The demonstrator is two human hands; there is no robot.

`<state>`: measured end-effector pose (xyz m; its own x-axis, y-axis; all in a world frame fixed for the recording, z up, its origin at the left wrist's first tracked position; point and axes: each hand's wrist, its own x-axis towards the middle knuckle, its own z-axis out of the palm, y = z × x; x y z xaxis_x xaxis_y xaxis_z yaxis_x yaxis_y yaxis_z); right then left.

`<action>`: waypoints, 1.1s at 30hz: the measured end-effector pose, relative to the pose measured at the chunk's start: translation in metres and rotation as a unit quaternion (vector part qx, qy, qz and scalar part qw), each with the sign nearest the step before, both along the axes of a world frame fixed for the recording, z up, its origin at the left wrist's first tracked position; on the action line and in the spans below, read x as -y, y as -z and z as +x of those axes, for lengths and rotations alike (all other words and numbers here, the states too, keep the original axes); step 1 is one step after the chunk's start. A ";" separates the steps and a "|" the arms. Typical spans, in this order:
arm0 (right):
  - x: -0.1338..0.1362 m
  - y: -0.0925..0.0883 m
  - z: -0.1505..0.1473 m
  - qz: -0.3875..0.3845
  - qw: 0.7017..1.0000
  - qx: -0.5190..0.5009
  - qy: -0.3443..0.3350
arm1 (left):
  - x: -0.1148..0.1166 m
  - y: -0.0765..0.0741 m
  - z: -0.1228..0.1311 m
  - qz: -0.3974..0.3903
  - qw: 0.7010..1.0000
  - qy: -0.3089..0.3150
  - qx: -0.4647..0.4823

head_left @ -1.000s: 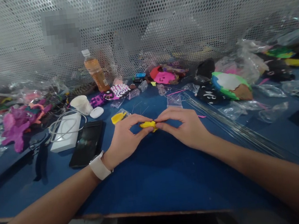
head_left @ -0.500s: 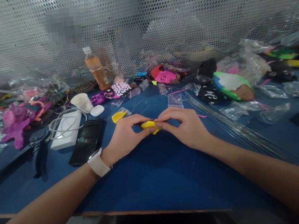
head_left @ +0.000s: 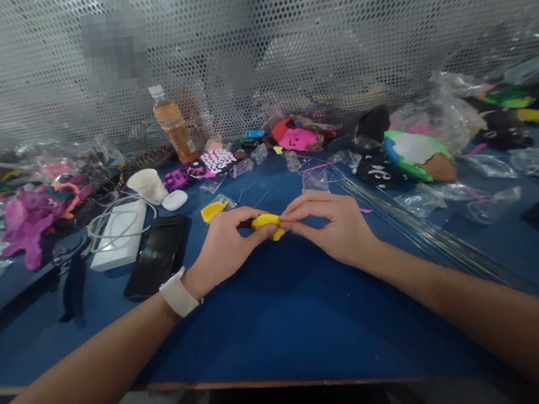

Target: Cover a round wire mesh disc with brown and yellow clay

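A small yellow clay-like piece (head_left: 266, 219) is held between both hands over the middle of the blue table. My left hand (head_left: 228, 242), with a white band at the wrist, pinches it from the left between thumb and fingers. From the right, my right hand (head_left: 333, 224) closes its thumb and fingertips on the edge of the same piece. Something dark shows behind the left thumb, too small to make out. Another yellow piece (head_left: 213, 211) lies on the table just beyond the left hand.
On the left are a black phone (head_left: 158, 257), a white box (head_left: 120, 235) with a cable, pliers (head_left: 71, 276) and a white cup (head_left: 148, 186). A drink bottle (head_left: 174, 125) stands behind. Thin wires (head_left: 418, 227) stretch along the right, near a green-rimmed piece (head_left: 420, 155).
The yellow piece has been turned slightly in the fingers and shows more of its upper side. Both hands have stayed almost in place.
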<state>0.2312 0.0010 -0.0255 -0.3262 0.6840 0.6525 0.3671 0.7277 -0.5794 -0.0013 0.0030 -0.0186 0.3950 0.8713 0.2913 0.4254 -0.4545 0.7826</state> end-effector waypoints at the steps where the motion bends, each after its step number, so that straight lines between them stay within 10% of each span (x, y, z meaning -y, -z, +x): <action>1: 0.000 0.000 0.000 0.013 1.000 0.005 0.004 | 0.000 0.000 0.000 0.001 1.000 0.000 0.002; 10: -0.005 0.000 0.003 0.056 0.997 0.046 -0.018 | 0.001 -0.001 0.002 0.010 1.000 -0.002 0.026; 21: -0.005 -0.002 -0.003 -0.240 0.965 -0.085 -0.056 | 0.004 -0.005 0.003 0.049 0.999 -0.009 0.011; 33: -0.002 0.001 -0.005 -0.164 0.985 -0.054 -0.025 | 0.004 -0.006 0.006 0.099 0.995 -0.031 0.009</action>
<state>0.2264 0.0032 -0.0266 -0.3055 0.8490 0.4311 0.2596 0.5099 -0.8202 0.0044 -0.0009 -0.0127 0.3351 0.8188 0.4661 0.4449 -0.5736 0.6877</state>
